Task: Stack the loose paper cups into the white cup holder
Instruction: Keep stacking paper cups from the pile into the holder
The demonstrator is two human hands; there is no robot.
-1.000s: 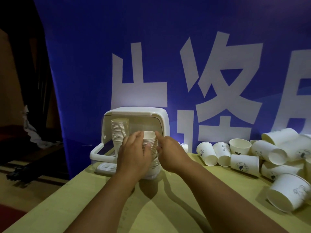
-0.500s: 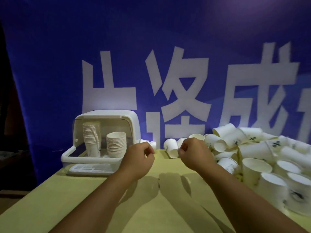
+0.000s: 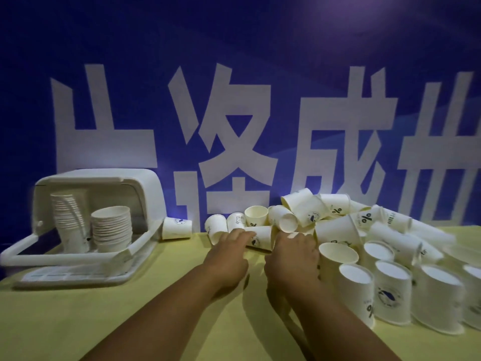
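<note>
At the far left of the yellow table [image 3: 78,321] stands the white cup holder [image 3: 148,186], its front open, with a tall stack of cups [image 3: 69,222] and a shorter stack [image 3: 112,227] side by side inside. Just right of it a lone cup [image 3: 177,228] lies on its side. Further right the left hand [image 3: 229,254] reaches forward, fingers fairly straight and resting on a tipped cup [image 3: 260,238] at the near left edge of the heap, not closed around it. The right hand [image 3: 292,256], just beside it, shows its back, fingers bent down among the cups; whether it holds one I cannot tell. The loose cups [image 3: 364,230] pile up at the right, some upright, some toppled, in front of a blue banner [image 3: 234,48]
</note>
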